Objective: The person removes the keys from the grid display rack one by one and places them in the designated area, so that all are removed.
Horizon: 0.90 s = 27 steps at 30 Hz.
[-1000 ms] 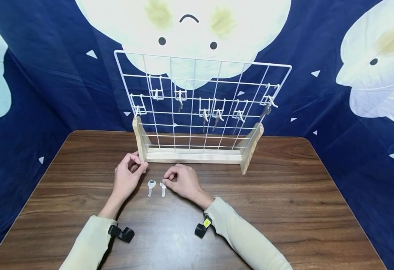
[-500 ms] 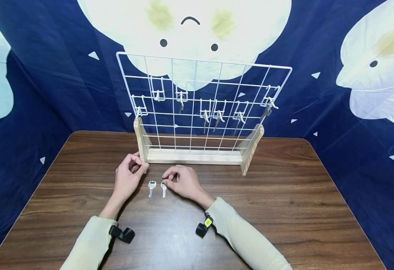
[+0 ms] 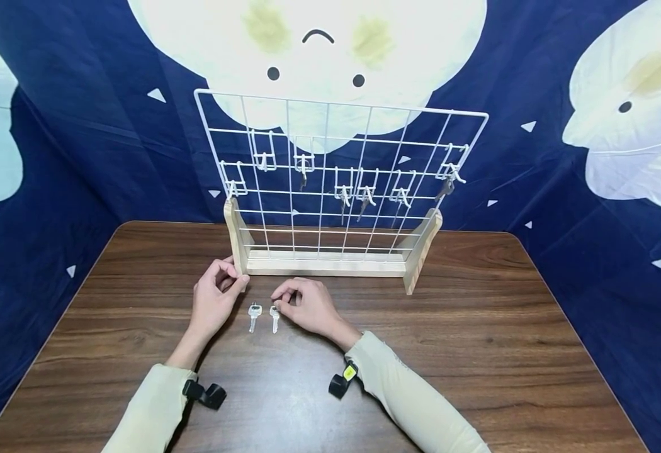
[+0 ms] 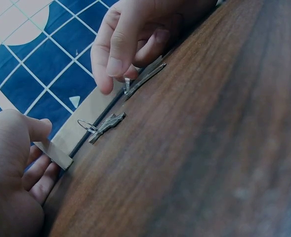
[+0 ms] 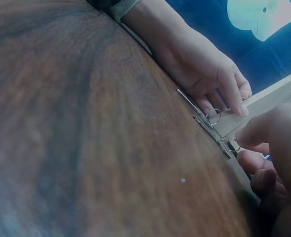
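Note:
My left hand (image 3: 213,299) holds the front foot of the rack's left wooden side piece (image 3: 233,226), thumb in front and fingers curled behind. My right hand (image 3: 310,305) pinches the small ring (image 5: 233,144) of a silver key (image 3: 275,322) between thumb and fingertips; the blade lies on the table. Just left of it, between the hands, a second silver key (image 3: 254,311) lies flat, untouched. Its ring (image 4: 87,125) stands up from the key head in the left wrist view. Part of the pinched ring is hidden by the fingertips.
Behind the hands stands the white wire grid (image 3: 330,103) on its wooden base bar (image 3: 327,264). Several white hooks (image 3: 264,162) hang on it, some carrying keys (image 3: 446,187). The brown wood table (image 3: 478,352) ends at a dark blue cloth backdrop (image 3: 155,163) with white shapes.
Both hands keep their places, the left at the wooden foot and the right at the key ring. Only a slight shift of the whole head view shows.

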Tool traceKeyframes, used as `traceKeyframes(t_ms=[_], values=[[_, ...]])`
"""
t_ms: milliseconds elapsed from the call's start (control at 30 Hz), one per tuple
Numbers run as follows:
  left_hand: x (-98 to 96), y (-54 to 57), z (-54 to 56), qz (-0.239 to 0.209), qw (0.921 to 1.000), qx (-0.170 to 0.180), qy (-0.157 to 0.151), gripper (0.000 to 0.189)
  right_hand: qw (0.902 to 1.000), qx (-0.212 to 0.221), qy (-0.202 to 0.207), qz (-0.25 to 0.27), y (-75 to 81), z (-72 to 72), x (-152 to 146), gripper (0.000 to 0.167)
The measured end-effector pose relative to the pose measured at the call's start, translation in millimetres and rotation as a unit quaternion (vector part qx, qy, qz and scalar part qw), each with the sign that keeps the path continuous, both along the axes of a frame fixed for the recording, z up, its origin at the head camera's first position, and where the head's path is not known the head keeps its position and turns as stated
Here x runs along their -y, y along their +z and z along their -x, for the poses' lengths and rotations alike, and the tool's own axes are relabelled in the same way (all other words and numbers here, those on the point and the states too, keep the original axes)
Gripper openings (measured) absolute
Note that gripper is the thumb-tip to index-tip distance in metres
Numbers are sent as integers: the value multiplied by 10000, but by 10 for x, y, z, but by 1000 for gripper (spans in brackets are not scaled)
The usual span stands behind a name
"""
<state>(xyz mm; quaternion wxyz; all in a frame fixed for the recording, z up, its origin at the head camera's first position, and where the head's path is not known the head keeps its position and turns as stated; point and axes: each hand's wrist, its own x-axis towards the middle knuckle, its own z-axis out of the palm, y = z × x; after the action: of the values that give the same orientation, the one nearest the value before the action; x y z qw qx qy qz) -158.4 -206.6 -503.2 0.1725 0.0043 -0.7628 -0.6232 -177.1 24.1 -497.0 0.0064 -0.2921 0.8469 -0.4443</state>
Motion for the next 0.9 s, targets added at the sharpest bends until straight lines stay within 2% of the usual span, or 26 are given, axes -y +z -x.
traceKeyframes(t_ms=[433, 900], values=[[1, 6, -9, -47, 10000, -37, -11, 23, 9999, 70, -48, 122, -13, -2, 4, 9], [9, 8, -9, -9, 10000, 18, 15, 23, 9937, 419, -252, 1009, 23, 5, 20, 5]])
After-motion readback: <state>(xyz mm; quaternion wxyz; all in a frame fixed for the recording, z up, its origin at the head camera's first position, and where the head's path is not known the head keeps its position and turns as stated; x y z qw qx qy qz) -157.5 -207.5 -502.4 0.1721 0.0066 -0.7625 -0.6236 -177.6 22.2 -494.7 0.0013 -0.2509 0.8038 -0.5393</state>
